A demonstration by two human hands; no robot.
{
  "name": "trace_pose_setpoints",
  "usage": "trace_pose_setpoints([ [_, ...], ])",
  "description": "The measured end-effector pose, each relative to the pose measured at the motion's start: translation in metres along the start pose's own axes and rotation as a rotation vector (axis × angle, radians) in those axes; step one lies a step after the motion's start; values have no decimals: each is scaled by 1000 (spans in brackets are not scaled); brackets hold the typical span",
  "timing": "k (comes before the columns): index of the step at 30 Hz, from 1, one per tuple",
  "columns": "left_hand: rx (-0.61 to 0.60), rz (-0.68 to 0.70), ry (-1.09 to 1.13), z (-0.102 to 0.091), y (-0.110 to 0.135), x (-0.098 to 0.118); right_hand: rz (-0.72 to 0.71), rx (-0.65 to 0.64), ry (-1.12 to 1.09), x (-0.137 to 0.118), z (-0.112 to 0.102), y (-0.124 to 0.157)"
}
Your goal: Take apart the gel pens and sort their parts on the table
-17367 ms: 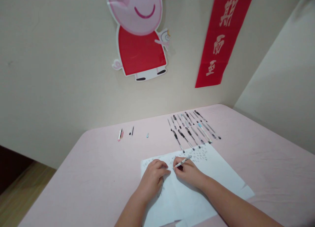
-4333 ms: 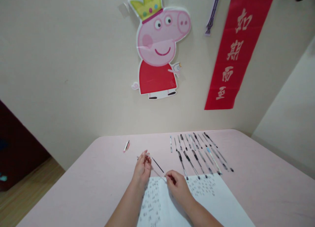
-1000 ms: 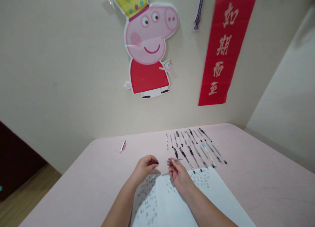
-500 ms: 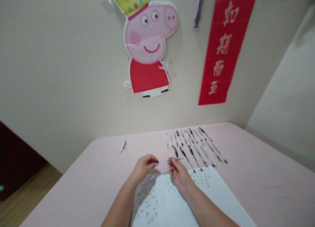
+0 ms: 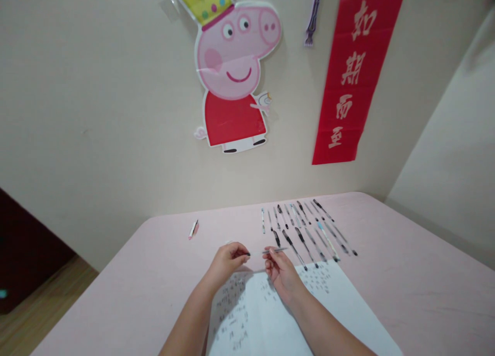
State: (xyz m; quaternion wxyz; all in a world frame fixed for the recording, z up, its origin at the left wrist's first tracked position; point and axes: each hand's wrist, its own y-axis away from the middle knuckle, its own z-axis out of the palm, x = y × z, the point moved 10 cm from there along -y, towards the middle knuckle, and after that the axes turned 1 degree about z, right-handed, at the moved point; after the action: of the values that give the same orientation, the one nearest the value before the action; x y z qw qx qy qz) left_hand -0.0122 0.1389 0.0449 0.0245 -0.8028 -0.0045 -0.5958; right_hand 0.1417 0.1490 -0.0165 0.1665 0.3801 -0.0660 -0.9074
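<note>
Table: a table (image 5: 406, 273) under a pale pink cloth, its far edge against the wall and its right side towards a corner.
Paper: a white sheet of paper (image 5: 278, 320) lies at the near edge, covered in small dark handwriting on its left and upper right parts.
Pens: a row of pens (image 5: 305, 230) lies just beyond the paper's far right corner, side by side, mostly black and clear, one with a light blue part; the nearest tips reach the paper's edge.
Far left: a small white and pink pen (image 5: 193, 229) lies alone near the far edge, well apart from the row.
</note>
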Motion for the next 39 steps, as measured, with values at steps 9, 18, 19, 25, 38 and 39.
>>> trace_pose_setpoints([
  [9,-5,10,-35,1,0,2,-22,0,13,0,1,0],
  [18,-24,136,-258,3,5,23,-26,-36,23,-1,4,0],
  [19,-36,147,-290,4,6,26,-30,-38,31,-1,4,0],
  [25,-68,118,-351,6,9,30,-42,-32,46,0,1,-2],
  [38,-55,23,-108,4,3,5,-54,-44,38,-2,2,-2],
  [39,-59,23,-112,5,3,4,-55,-43,35,-2,2,-1],
])
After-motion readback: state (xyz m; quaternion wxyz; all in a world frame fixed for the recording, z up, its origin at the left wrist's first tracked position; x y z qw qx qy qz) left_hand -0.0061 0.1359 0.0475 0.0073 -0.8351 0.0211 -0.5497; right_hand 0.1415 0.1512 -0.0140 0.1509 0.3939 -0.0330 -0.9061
